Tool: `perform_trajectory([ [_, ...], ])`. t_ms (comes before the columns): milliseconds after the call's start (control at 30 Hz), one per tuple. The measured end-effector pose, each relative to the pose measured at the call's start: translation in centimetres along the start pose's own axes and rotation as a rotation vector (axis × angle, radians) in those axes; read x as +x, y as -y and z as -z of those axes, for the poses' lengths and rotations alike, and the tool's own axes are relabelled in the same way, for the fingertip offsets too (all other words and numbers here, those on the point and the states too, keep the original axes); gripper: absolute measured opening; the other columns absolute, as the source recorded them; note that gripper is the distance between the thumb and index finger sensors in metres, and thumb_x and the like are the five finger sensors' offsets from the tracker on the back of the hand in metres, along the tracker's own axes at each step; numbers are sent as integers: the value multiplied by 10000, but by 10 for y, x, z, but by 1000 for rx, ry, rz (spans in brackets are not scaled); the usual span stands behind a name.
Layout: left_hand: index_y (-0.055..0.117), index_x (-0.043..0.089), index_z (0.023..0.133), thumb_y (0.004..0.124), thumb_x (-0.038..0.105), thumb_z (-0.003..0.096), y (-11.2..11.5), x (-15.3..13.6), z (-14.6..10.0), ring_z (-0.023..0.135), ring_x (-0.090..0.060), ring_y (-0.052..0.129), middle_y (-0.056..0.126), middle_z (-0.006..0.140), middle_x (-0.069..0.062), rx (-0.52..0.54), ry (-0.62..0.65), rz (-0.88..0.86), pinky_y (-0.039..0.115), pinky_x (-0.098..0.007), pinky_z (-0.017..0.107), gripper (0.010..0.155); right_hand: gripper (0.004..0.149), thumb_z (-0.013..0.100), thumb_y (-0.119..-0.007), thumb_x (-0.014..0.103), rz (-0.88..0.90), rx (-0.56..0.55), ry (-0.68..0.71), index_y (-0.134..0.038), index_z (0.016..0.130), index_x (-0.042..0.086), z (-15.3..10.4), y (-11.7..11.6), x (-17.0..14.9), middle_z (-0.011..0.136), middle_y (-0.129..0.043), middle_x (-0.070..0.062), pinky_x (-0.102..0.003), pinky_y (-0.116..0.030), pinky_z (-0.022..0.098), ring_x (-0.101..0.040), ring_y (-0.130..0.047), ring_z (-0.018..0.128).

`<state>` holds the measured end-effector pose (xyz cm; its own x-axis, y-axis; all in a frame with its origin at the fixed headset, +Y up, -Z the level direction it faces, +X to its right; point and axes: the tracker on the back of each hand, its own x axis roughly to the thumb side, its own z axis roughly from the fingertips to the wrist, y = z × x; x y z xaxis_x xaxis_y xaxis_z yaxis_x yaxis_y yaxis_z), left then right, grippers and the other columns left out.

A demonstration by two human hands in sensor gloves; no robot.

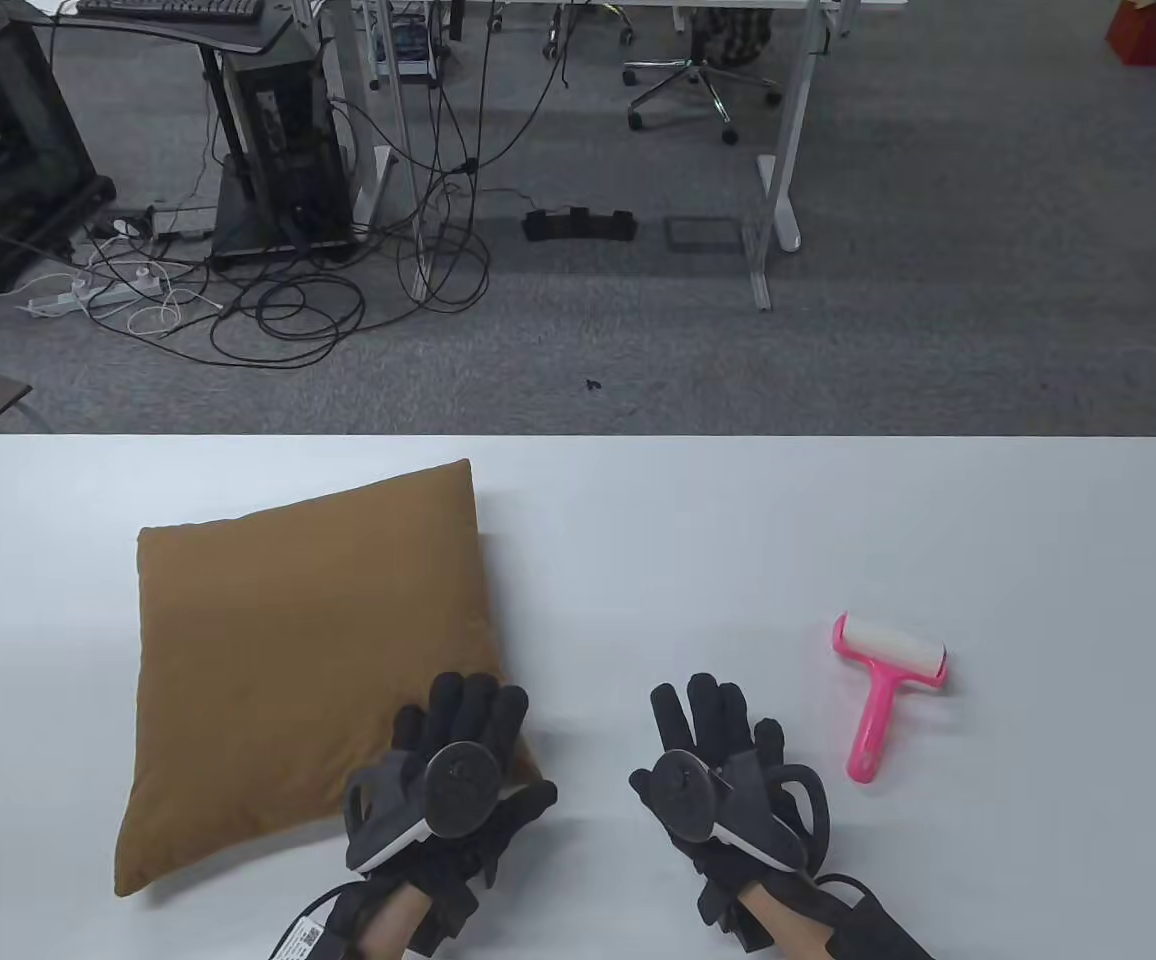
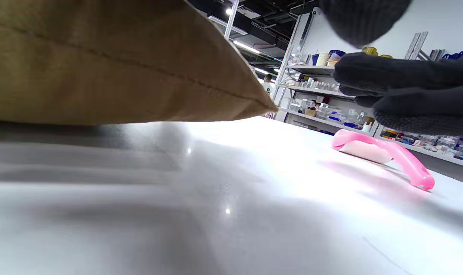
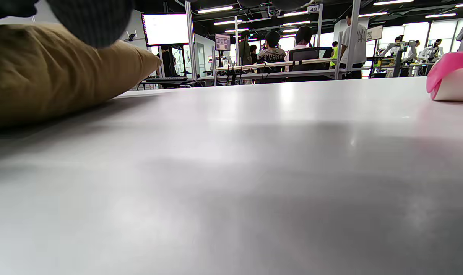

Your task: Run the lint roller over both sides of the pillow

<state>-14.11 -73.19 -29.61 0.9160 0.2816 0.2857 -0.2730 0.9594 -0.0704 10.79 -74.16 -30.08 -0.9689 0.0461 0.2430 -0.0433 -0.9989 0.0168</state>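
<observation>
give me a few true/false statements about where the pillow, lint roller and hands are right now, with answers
1. The mustard-brown square fabric pillow lies on the white table. True.
2. The right hand holds the pink plastic lint roller. False: the roller lies alone on the table, apart from that hand and to its right.
3. The left hand rests over the pillow's near right corner. True.
4. The lint roller sits on top of the pillow. False: it lies on bare table, with both hands between it and the pillow.
5. The roller's handle points toward the person. True.
</observation>
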Motion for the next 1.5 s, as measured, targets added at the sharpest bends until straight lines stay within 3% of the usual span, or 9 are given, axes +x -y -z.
perform_trajectory([
  [367, 258, 237, 1125, 662, 670, 448, -10, -11, -2, 1086, -365, 95, 181, 1184, -52, 58, -40, -14, 154, -677, 697, 899, 771, 583, -546, 563, 29, 9, -18, -155, 1133, 188, -2, 2, -6, 1186, -164, -291, -765, -409, 630, -541, -320, 1045],
  [633, 326, 230, 1111, 592, 423, 527, -44, -99, -19, 1085, -350, 143, 254, 1179, -40, 255, -367, -181, 178, -665, 698, 671, 787, 582, -525, 564, 65, 3, -30, -100, 1120, 177, -6, 5, -10, 1174, -137, -310, -766, -409, 627, -551, -330, 1039],
  [833, 318, 185, 1100, 724, 230, 500, -59, -166, -52, 1063, -389, 140, 246, 1162, -93, 338, -681, -213, 190, -663, 690, 726, 789, 581, -521, 565, 78, 8, -28, -98, 1120, 174, -6, 7, -12, 1173, -136, -313, -766, -410, 627, -551, -334, 1039],
  [967, 227, 130, 1110, 872, 502, 439, -59, -196, -77, 1036, -489, 81, 186, 1156, -179, 355, -904, -385, 145, -702, 673, 1003, 786, 583, -520, 564, 91, 15, -34, -101, 1120, 174, -6, 9, -14, 1172, -134, -315, -766, -409, 627, -554, -338, 1037],
  [1067, 176, 70, 1104, 798, 765, 327, -50, -216, -87, 1008, -641, 135, 200, 1139, -298, 189, -1035, -414, 193, -760, 651, 1213, 788, 582, -523, 563, 106, 10, -42, -102, 1121, 172, -7, 12, -17, 1171, -135, -317, -766, -409, 626, -556, -336, 1036],
  [1133, 146, 50, 1089, 785, 786, 322, -44, -220, -87, 1007, -668, 227, 220, 1120, -344, 152, -1052, -501, 249, -768, 656, 1239, 786, 583, -524, 563, 113, 5, -48, -106, 1122, 172, -7, 14, -18, 1171, -136, -316, -766, -409, 626, -555, -332, 1036],
  [1267, 160, 47, 1092, 783, 760, 342, -47, -216, -81, 979, -565, 546, 429, 1105, -316, 148, -1006, -410, 386, -749, 651, 1208, 787, 583, -526, 562, 129, -4, -61, -109, 1123, 169, -7, 18, -22, 1170, -133, -319, -765, -411, 626, -557, -323, 1035],
  [1367, 216, 74, 1102, 833, 718, 323, -42, -214, -74, 903, -517, 614, 505, 1072, -278, 226, -928, -405, 399, -738, 632, 1184, 786, 583, -527, 561, 142, -18, -75, -113, 1124, 170, -7, 21, -26, 1170, -134, -317, -765, -411, 626, -557, -317, 1035],
  [1500, 244, 104, 1108, 826, 727, 317, -34, -194, -55, 883, -495, 631, 526, 1058, -263, 205, -827, -360, 416, -730, 629, 1162, 783, 584, -528, 560, 160, -33, -108, -123, 1127, 167, -7, 26, -34, 1170, -134, -317, -766, -408, 625, -556, -298, 1035],
])
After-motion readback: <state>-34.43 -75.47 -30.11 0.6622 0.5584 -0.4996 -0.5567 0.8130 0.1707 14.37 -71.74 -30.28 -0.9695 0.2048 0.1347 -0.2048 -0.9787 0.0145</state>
